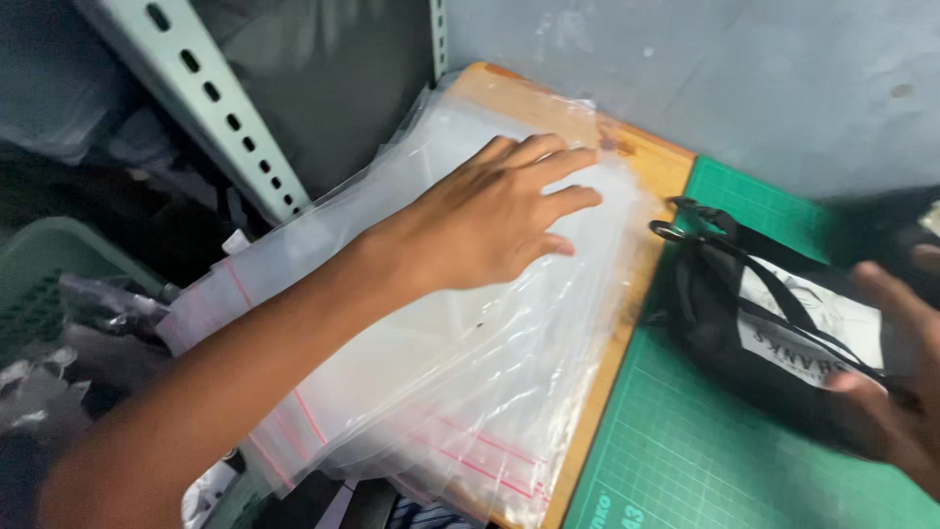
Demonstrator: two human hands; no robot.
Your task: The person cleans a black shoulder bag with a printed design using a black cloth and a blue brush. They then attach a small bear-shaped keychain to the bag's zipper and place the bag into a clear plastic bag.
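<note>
Two hands: the left hand [494, 211] lies flat, fingers spread, on clear bags [441, 362]; the right hand [896, 377] grips a black pouch [774, 323].

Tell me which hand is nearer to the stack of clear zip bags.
Left. The left hand lies flat on the stack of clear zip bags. The right hand is off to the side over the green cutting mat, holding a black pouch.

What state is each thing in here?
Stack of clear plastic zip bags with pink seal lines: lying flat, overhanging the wooden board's edge.
Left hand: open, fingers spread, resting on the stack.
Black fabric pouch with white label: lying on green cutting mat.
Right hand: blurred, gripping pouch.
</note>
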